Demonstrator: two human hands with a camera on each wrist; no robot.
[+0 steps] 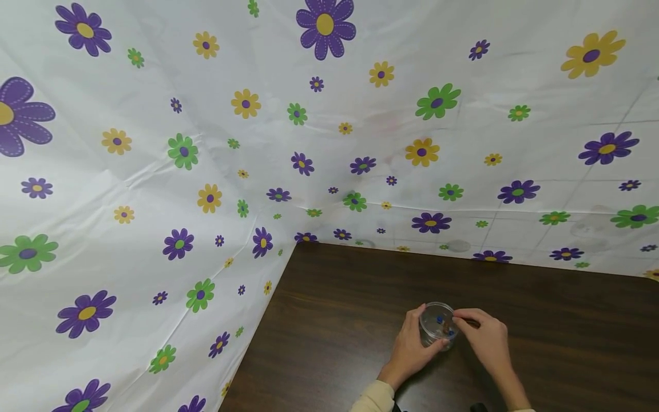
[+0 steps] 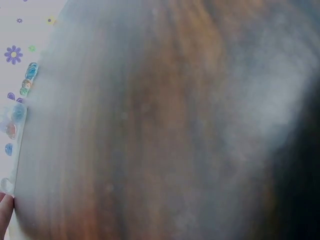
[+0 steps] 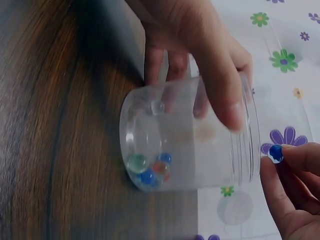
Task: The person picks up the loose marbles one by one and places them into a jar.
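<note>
A clear plastic jar [image 1: 431, 337] is over the brown table, its open mouth facing up. My left hand [image 1: 412, 346] grips it round the side, thumb near the rim. Several glass marbles lie in its bottom, among them a green marble [image 3: 137, 163] and a blue marble [image 3: 147, 176]. Just outside the mouth, my right hand [image 1: 486, 337] pinches another blue marble [image 3: 275, 153] between thumb and finger. The left wrist view catches only a slice of the jar [image 2: 18, 145] and a fingertip [image 2: 6, 212] at its left edge.
The dark wood-grain table [image 1: 329, 320] stretches out around the hands. White sheeting [image 1: 216, 114] with purple, green and yellow flowers hangs behind the table and along its left side. A dark object [image 1: 479, 407] shows at the bottom edge.
</note>
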